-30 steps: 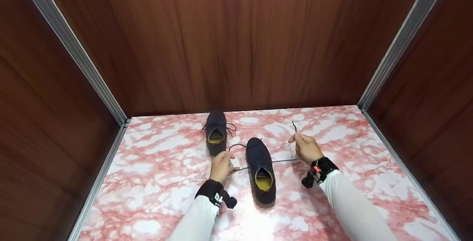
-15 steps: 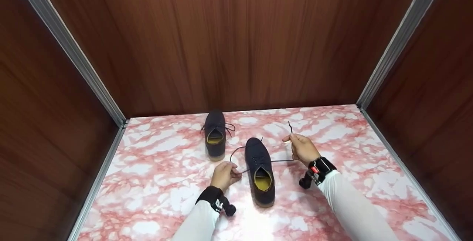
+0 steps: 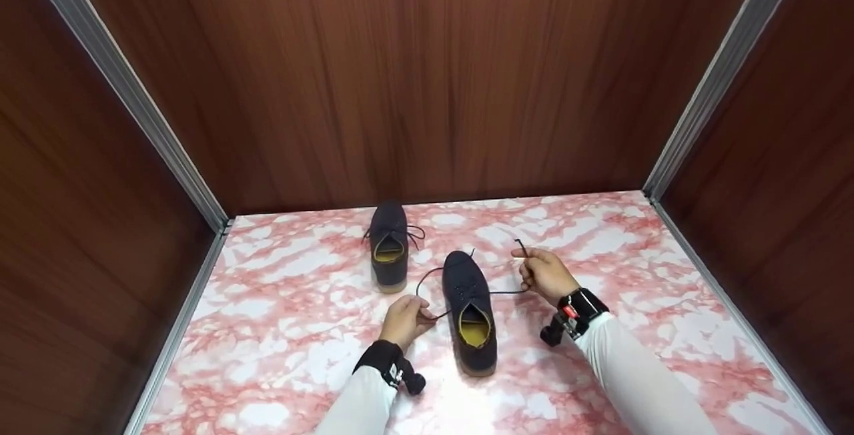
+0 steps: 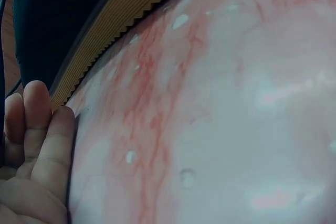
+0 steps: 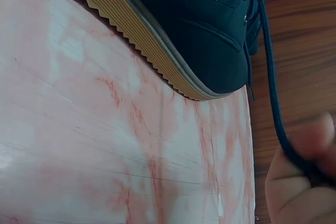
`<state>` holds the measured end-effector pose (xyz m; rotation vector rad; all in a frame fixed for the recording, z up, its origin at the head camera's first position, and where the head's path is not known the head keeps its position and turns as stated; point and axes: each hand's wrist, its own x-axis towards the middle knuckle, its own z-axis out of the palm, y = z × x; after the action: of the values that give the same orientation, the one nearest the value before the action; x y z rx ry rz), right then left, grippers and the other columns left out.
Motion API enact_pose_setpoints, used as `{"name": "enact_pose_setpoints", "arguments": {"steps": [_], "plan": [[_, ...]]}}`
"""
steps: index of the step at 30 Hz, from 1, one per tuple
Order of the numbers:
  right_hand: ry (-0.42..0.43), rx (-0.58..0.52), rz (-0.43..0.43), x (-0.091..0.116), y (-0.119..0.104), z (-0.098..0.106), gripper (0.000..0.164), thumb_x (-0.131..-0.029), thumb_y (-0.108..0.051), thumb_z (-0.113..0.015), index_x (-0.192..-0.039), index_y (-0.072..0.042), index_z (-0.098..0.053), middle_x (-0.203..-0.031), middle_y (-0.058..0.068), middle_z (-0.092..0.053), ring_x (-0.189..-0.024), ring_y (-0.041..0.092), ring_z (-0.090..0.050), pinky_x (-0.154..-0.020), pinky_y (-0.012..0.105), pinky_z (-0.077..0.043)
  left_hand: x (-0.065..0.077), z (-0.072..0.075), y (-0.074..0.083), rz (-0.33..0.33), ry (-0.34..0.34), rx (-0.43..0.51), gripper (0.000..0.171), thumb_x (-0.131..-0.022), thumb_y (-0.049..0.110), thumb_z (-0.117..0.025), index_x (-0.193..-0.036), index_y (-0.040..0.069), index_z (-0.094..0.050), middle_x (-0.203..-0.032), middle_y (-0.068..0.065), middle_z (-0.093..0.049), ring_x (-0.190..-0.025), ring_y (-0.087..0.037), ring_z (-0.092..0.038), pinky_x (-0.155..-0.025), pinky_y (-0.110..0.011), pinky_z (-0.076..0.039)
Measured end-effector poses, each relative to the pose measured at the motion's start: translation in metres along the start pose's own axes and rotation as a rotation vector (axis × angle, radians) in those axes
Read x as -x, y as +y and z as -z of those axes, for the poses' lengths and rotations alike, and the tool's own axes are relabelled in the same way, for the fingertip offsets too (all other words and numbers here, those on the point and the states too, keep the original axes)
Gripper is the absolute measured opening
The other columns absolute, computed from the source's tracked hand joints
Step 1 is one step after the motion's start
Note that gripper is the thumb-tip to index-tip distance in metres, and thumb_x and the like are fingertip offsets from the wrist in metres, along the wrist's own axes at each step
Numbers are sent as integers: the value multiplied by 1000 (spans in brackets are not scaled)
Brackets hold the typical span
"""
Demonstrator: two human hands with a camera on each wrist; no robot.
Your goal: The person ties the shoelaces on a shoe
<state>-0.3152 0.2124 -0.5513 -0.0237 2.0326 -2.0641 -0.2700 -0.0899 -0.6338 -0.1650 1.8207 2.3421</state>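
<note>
A dark navy lace-up shoe (image 3: pixel 465 288) with a yellow insole stands between my hands, toe pointing away. Its lace runs out to both sides. To the left of the shoe, my left hand (image 3: pixel 403 320) pinches one lace (image 3: pixel 420 280), whose loose end curves forward and lies across the toe. On the right, my right hand (image 3: pixel 548 276) pinches the other lace (image 3: pixel 508 292), and its tip sticks up past the fingers. In the right wrist view this blue lace (image 5: pixel 273 87) runs from the eyelets into the fingers. The left wrist view shows curled fingers (image 4: pixel 39 140) beside the ribbed tan sole (image 4: pixel 105 30).
A matching shoe (image 3: pixel 389 275), its lace tied in a bow, stands farther back on the left. The red-and-white marbled surface (image 3: pixel 280 355) is bounded by brown wood-grain panels (image 3: pixel 427 88) with grey metal corner strips (image 3: pixel 160 128).
My left hand has drawn back toward me, away from the rear shoe. My right hand has shifted slightly left and lower, and the lace on that side now hangs a little slacker.
</note>
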Motion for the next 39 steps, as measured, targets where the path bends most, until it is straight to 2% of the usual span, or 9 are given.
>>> {"name": "enact_pose_setpoints", "arguments": {"steps": [5,9,15,19,26,29,33,36,39], "plan": [[-41,14,10,0,5,-1,37,-113,-9,-33,-141,14,-40,-93,8,-72,-72,8,-66,-77,28,-60,2,-3,-1,-22,27,-61,25,-104,10,-49,-102,-12,-60,-75,-3,-59,-71,-15,-66,-76,-33,-62],[-7,79,22,-1,7,-5,37,-114,-17,-40,-130,15,-50,-104,10,-79,-80,8,-72,-82,29,-62,3,-4,1,-23,42,-87,24,-102,9,-51,-104,-12,-60,-76,-3,-59,-72,-14,-66,-76,-31,-62],[124,287,42,-1,5,-7,39,-111,-27,-51,-114,7,-70,-90,1,-82,-70,7,-67,-63,23,-54,4,-4,1,-34,44,-127,26,-102,11,-52,-106,-12,-61,-77,-2,-61,-72,-13,-67,-76,-31,-62],[156,332,50,0,5,-7,40,-109,-31,-55,-112,5,-73,-75,-1,-77,-54,4,-55,-50,19,-44,5,-3,-1,-51,44,-168,28,-103,13,-53,-109,-14,-60,-78,-2,-62,-73,-13,-68,-77,-32,-62],[139,322,43,4,-2,-8,39,-109,-29,-57,-115,7,-72,-69,-4,-70,-54,5,-56,-50,19,-47,5,-3,-3,-68,26,-187,30,-105,14,-53,-109,-16,-58,-81,-5,-63,-74,-13,-68,-80,-36,-63],[133,271,27,5,-2,-10,35,-107,-24,-60,-113,9,-69,-74,0,-71,-60,6,-59,-55,20,-52,6,-4,-3,-81,20,-204,31,-106,15,-54,-109,-15,-58,-81,-6,-64,-75,-13,-68,-80,-36,-63],[114,212,18,3,1,-10,29,-104,-9,-58,-121,13,-64,-81,-1,-73,-67,6,-61,-61,18,-55,7,-4,-2,-99,1,-221,32,-107,15,-53,-115,-15,-59,-81,-6,-64,-77,-13,-67,-81,-36,-63],[94,217,27,4,0,-12,35,-101,0,-52,-131,14,-59,-86,-2,-76,-70,5,-64,-64,17,-56,7,-4,-2,-109,-19,-213,32,-107,12,-50,-121,-15,-58,-82,-5,-63,-77,-13,-66,-82,-37,-63],[82,233,38,5,-2,-13,34,-103,-3,-57,-132,13,-59,-95,5,-80,-71,3,-66,-65,16,-57,8,-4,-1,-117,-33,-203,32,-106,9,-47,-125,-15,-57,-82,-5,-61,-79,-14,-66,-83,-37,-62]]}}
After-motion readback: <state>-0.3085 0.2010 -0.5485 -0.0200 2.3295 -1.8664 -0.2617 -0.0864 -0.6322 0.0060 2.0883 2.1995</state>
